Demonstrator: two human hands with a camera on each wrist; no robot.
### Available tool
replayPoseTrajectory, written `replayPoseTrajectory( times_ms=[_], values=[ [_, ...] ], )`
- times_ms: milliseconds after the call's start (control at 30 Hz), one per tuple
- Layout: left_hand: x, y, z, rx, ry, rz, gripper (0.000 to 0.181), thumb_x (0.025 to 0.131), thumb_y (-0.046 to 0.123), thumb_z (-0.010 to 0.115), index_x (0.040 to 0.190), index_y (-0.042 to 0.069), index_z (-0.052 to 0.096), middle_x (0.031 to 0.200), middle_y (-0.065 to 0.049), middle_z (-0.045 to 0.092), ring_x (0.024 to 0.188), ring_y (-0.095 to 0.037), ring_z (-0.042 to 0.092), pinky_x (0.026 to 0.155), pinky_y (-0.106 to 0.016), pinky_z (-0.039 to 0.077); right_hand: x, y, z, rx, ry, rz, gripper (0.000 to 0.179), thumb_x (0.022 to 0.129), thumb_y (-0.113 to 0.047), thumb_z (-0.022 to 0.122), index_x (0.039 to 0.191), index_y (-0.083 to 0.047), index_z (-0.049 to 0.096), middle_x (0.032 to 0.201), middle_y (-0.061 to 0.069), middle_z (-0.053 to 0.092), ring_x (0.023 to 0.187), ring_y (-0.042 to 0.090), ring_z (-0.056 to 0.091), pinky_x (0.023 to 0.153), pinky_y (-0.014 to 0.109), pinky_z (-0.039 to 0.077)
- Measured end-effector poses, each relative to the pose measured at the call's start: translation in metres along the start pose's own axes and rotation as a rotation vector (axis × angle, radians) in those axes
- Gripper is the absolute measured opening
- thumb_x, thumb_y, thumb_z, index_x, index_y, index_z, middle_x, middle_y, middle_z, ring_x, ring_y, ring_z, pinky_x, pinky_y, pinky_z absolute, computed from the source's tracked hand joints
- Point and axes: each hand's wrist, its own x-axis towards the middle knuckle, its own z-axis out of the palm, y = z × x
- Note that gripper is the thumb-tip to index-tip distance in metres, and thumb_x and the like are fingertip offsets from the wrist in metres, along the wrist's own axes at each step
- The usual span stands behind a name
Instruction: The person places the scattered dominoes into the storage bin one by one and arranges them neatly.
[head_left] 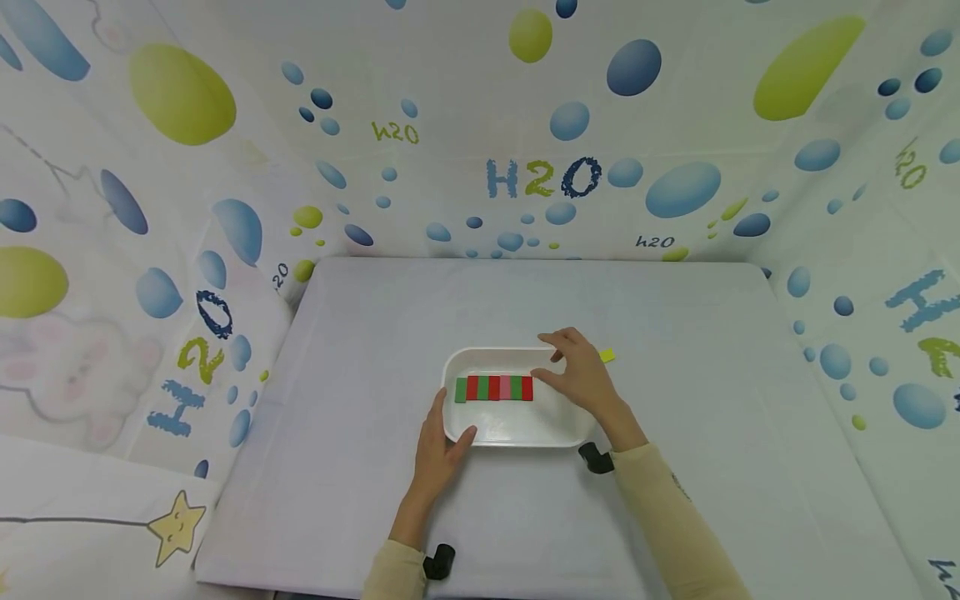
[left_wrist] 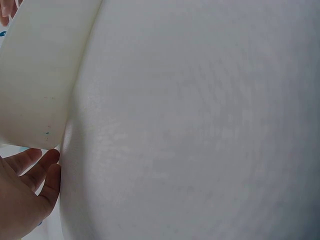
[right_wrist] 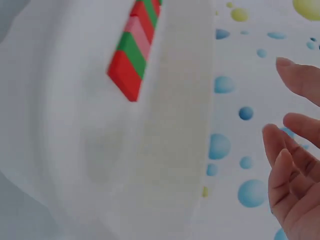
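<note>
A white tray (head_left: 525,429) lies on the table with a row of several small flat blocks (head_left: 493,388) inside it, coloured green, red and pink. In the right wrist view the red end block (right_wrist: 125,76) of this row shows. My left hand (head_left: 441,450) holds the tray's near left corner, thumb over the rim and fingers against the outer left side; in the left wrist view those fingers (left_wrist: 47,182) touch the tray's end. Over the tray's right part hovers my right hand (head_left: 581,375), thumb and forefinger apart, with nothing seen between them.
A yellow piece (head_left: 607,355) shows just past the right hand, partly hidden by it. The white-covered table (head_left: 337,375) is bounded by patterned cloth walls (head_left: 465,100) at the back and sides. Black wrist cameras (head_left: 596,458) sit at both wrists.
</note>
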Motion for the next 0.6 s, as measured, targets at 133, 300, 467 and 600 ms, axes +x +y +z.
replayPoseTrajectory(
  times_ms=[133,300,467,600],
  values=[
    [0.0,0.001,0.0,0.002,0.001,0.004,0.078,0.089,0.033,0.065,0.152,0.007,0.027,0.144,-0.021,0.048,0.128,-0.039,0.046,0.105,-0.06,0.036,0.001,-0.001,-0.016,-0.013,0.138,-0.043,0.055,0.077,-0.022,0.084,0.125,-0.005,0.064,0.116,0.014,0.062,0.086,0.025,0.064,0.069,0.038,0.055],
    [0.0,0.002,-0.001,-0.001,0.0,0.007,0.079,0.089,0.033,0.065,0.152,0.006,0.027,0.144,-0.021,0.047,0.128,-0.039,0.046,0.105,-0.059,0.036,0.004,0.004,-0.033,-0.03,0.263,-0.054,0.056,0.075,-0.022,0.085,0.124,-0.005,0.065,0.115,0.016,0.061,0.086,0.028,0.065,0.067,0.04,0.054],
    [0.0,0.001,0.0,0.002,-0.004,0.007,0.079,0.089,0.033,0.065,0.152,0.006,0.026,0.145,-0.021,0.046,0.129,-0.039,0.046,0.106,-0.059,0.036,0.005,0.013,-0.044,-0.006,0.336,-0.022,0.055,0.075,-0.017,0.085,0.124,-0.003,0.065,0.116,0.018,0.06,0.087,0.03,0.065,0.071,0.045,0.055],
    [-0.001,0.001,-0.001,-0.008,-0.015,-0.014,0.08,0.089,0.033,0.065,0.153,0.008,0.025,0.148,-0.02,0.044,0.132,-0.037,0.043,0.108,-0.057,0.034,0.005,0.021,-0.047,0.004,0.376,0.01,0.053,0.077,-0.015,0.084,0.124,-0.002,0.064,0.118,0.02,0.06,0.091,0.033,0.064,0.075,0.049,0.054]
  ],
)
